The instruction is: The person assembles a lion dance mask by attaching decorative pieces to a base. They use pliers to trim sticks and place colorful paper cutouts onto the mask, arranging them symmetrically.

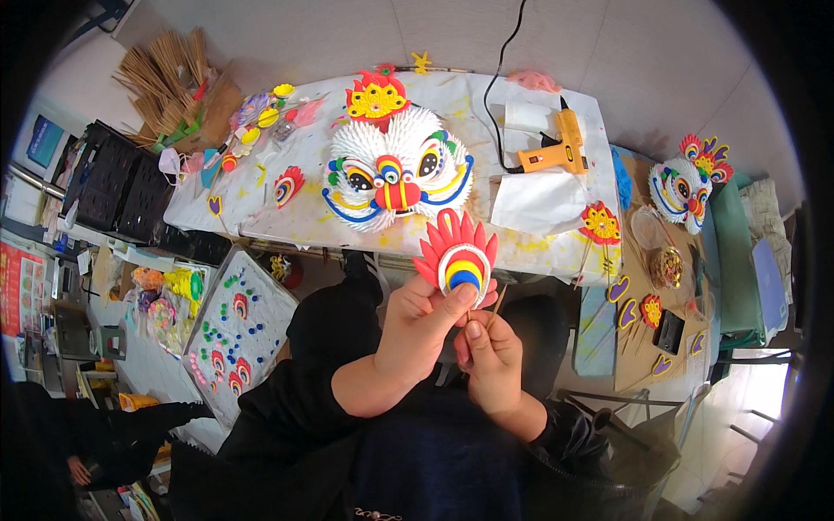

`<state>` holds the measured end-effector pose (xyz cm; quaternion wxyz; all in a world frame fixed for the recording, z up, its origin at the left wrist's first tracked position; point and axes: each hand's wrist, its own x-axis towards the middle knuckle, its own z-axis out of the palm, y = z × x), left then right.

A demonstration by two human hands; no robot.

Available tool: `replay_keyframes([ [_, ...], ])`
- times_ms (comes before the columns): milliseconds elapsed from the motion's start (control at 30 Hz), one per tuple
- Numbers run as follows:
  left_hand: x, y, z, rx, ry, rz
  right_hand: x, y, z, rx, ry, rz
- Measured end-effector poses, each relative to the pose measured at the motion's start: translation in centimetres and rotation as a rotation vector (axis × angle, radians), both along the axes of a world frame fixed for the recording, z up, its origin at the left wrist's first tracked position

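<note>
Piece in hand: a red fan-shaped foam ornament [456, 254] with white, yellow, red and blue arches, held upright over the person's lap, just short of the table [556, 247] edge.
Left grip: the left hand [421, 326] is closed on the ornament's lower edge, thumb pressed to the blue arch, the fan spreading up and away from the grip.
Right grip: the right hand [491, 356] is pinched narrow on a thin wooden stick [499, 304], just below and right of the ornament.
Key relation: the stick's long axis slants up toward the ornament's base, its tip close beside it; contact cannot be told.
Nearer hand: the left, already on the piece.
Pose: both forearms rise from the lower edge, wrists bent inward, hands touching.
Beyond the grips: a large white lion mask [395, 169] and an orange glue gun [556, 148] lie on the table.
</note>
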<state>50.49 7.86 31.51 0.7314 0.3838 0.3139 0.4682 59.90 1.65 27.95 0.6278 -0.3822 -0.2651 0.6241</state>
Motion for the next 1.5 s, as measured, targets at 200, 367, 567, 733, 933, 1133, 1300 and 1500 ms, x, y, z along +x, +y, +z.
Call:
replay_keyframes([
  [200,-0.6,-0.4,-0.2,-0.015,-0.008,0.025,-0.5,0.0,-0.5,-0.007,-0.004,0.008],
  [367,-1.7,-0.4,-0.9,-0.038,-0.008,0.028,-1.3,0.4,-0.7,-0.013,0.007,0.029],
  [567,-3.8,-0.4,-1.8,0.029,-0.033,0.159,-3.4,1.2,-0.5,-0.087,-0.081,0.103],
  [733,-7.0,0.0,-2.0,-0.048,-0.072,0.160,-6.0,2.3,-0.1,-0.067,-0.066,0.172],
  [933,-13.9,3.7,-1.4,-0.110,-0.106,0.262,-8.9,6.3,-0.1,-0.118,-0.102,0.478],
  [1133,-28.6,16.6,-4.6,-0.094,0.087,0.611,-11.2,7.9,-1.9,-0.132,-0.387,0.619],
  [1300,-33.8,22.6,-8.1,-0.352,0.479,0.642,-11.1,7.2,-2.4,-0.188,-0.393,0.711],
  [1500,-32.2,22.5,-5.6,0.207,1.919,0.908,-9.6,7.7,-2.8,-0.191,-0.392,0.656],
])
